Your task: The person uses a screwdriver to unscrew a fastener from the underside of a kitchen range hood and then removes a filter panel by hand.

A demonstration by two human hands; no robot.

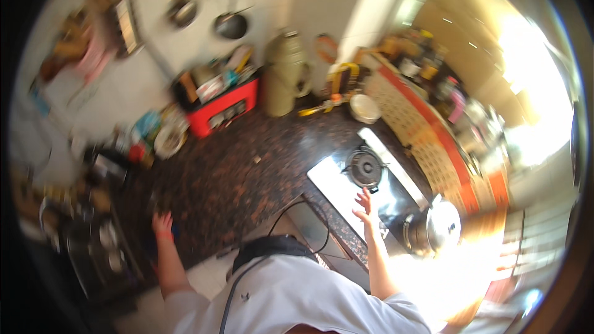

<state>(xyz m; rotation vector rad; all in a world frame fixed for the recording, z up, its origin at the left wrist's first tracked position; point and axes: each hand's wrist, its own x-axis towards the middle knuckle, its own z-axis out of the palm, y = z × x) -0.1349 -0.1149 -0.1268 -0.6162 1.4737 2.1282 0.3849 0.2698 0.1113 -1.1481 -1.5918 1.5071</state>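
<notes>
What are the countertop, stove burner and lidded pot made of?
Countertop: probably polished granite or similar stone; dark brown speckle, glossy patch.
Stove burner: likely cast metal, fairly matte; dark, little glint.
Lidded pot: shiny metal, steel or aluminium unclear; silvery, bright reflections.

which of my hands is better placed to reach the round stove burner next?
Your right hand, most likely: it appears close to the burner, while your left hand is farther off, over the dark counter.
</notes>
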